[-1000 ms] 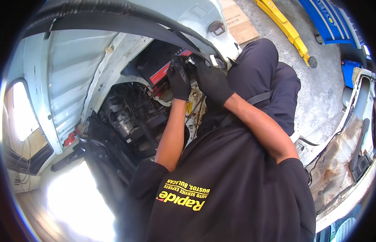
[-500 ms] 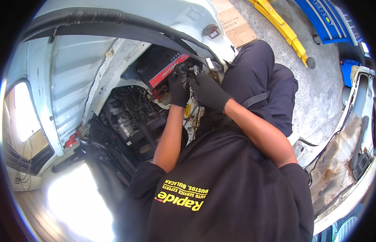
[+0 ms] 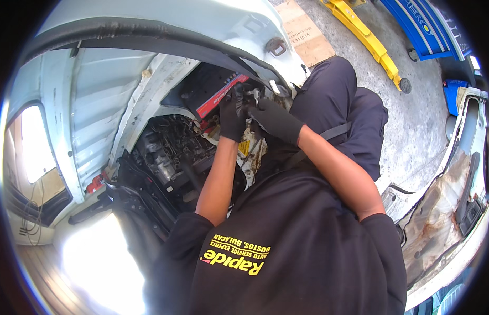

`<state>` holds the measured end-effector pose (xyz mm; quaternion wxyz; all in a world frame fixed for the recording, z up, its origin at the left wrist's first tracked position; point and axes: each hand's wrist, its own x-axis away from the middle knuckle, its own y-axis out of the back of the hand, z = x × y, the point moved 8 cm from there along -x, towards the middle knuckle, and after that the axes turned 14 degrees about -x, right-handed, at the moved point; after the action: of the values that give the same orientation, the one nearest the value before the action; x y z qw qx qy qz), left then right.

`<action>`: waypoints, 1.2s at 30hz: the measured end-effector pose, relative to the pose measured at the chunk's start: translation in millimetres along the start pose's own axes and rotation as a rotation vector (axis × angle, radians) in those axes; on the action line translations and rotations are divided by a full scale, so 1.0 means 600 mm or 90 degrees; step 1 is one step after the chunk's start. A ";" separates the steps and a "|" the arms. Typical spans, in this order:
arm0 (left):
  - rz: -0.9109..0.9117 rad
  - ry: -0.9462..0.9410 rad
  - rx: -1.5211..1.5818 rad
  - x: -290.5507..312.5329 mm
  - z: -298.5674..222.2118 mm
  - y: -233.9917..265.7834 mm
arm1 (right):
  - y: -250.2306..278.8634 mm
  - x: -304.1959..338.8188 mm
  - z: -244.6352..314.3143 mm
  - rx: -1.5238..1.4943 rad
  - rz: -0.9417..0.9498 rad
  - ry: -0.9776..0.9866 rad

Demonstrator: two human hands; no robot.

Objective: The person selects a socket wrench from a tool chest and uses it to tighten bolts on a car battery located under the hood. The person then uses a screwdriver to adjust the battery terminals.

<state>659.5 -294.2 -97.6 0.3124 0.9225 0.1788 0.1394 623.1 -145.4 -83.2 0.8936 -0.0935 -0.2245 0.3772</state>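
Both my hands wear dark gloves and meet beside a black battery (image 3: 198, 86) with a red label strip. My left hand (image 3: 232, 116) is close to the battery's edge, its fingers curled round something dark that I cannot make out. Just to its right, my right hand (image 3: 276, 119) is closed on a small silvery metal piece (image 3: 256, 95), too small to name. The fingertips of the two hands nearly touch and partly hide what lies between them. Red cable parts (image 3: 206, 126) show below the battery, left of my left wrist.
An exposed engine (image 3: 168, 149) lies left of my left forearm. A white pillar and body panel (image 3: 144, 86) frame the opening, with a dark belt strap (image 3: 218, 55) across it. To the right are a yellow lift arm (image 3: 370, 44), a blue cabinet (image 3: 425, 29) and an open door (image 3: 439, 199).
The view has shifted slightly. My hands stay together beside the battery, with small shifts of the fingers around the metal piece.
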 end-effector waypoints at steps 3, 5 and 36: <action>0.039 0.113 0.152 0.007 -0.019 -0.011 | 0.031 0.010 0.020 0.479 -0.137 0.202; 0.021 0.093 0.211 0.009 -0.018 -0.012 | 0.030 0.014 0.023 0.592 -0.162 0.213; 0.023 0.144 0.308 0.026 -0.021 -0.005 | -0.002 -0.002 -0.028 0.387 -0.076 0.191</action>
<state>668.3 -278.8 -87.8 0.0580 0.9520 0.2239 0.2005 631.3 -147.0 -98.1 0.9243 0.1356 0.0270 0.3558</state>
